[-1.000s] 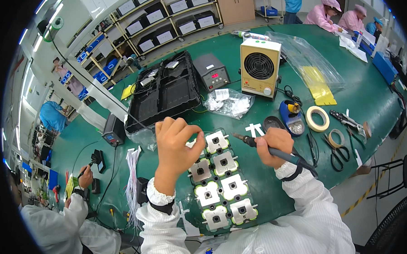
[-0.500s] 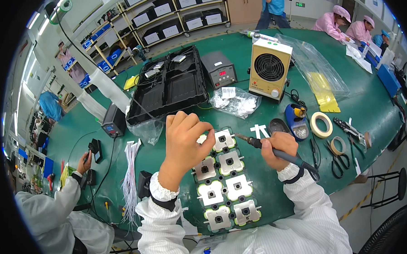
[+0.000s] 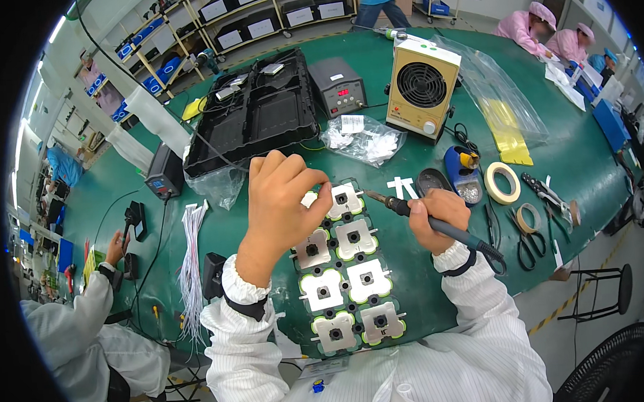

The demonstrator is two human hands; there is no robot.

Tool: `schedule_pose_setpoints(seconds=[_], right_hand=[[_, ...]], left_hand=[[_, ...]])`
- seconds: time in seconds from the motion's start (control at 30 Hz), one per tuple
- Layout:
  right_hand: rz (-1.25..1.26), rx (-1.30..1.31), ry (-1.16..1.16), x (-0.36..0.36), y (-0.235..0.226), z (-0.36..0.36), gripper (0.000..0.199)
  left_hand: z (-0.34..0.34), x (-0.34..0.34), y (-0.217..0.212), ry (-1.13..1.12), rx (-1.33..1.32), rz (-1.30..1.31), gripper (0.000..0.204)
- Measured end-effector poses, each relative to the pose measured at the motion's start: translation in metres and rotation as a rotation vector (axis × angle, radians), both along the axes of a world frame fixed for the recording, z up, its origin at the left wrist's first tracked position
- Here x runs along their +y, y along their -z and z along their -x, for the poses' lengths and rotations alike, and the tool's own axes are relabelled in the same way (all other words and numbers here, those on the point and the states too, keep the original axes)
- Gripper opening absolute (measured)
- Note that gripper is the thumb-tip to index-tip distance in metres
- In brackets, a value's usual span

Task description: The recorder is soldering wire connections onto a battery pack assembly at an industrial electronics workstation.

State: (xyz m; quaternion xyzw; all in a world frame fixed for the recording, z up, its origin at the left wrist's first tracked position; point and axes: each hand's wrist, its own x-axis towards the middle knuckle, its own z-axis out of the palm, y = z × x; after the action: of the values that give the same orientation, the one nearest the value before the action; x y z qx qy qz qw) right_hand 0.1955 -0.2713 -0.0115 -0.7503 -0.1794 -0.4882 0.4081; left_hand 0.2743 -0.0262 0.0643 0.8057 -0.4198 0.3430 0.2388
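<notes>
Soldering iron close to my fingers

Soldering iron [image 3: 409, 210] sits clamped in my right hand [image 3: 438, 217]; my left hand [image 3: 282, 195], fingers together, pins the top metal plate [image 3: 343, 200] on the green surface [image 3: 483, 266]. A slipping tip could burn my fingertips.

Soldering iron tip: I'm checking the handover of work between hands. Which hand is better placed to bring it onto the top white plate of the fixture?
Right. The right hand already holds the soldering iron, its tip beside the top white plate. The left hand rests on that plate's other side, pinning it, probably.
</notes>
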Motion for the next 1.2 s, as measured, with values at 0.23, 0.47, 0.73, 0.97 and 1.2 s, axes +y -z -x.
schedule_pose_setpoints(seconds=[0.23,0.47,0.73,0.97,1.2], right_hand=[[-0.010,-0.019,0.003,0.000,0.000,-0.001,0.020],[0.015,-0.019,-0.023,0.000,0.000,-0.001,0.020],[0.003,-0.040,-0.023,0.000,-0.001,-0.001,0.019],[0.009,-0.065,-0.033,0.000,-0.001,-0.002,0.019],[0.007,-0.041,-0.032,-0.001,0.002,-0.002,0.020]], left_hand=[[0.000,0.001,0.000,0.000,0.012,0.008,0.011],[0.000,-0.001,0.004,0.008,0.009,0.011,0.011],[0.000,-0.002,0.004,-0.006,0.003,-0.017,0.009],[-0.001,-0.004,0.007,0.011,0.016,-0.011,0.010],[-0.003,-0.006,0.012,0.026,0.026,-0.012,0.009]])
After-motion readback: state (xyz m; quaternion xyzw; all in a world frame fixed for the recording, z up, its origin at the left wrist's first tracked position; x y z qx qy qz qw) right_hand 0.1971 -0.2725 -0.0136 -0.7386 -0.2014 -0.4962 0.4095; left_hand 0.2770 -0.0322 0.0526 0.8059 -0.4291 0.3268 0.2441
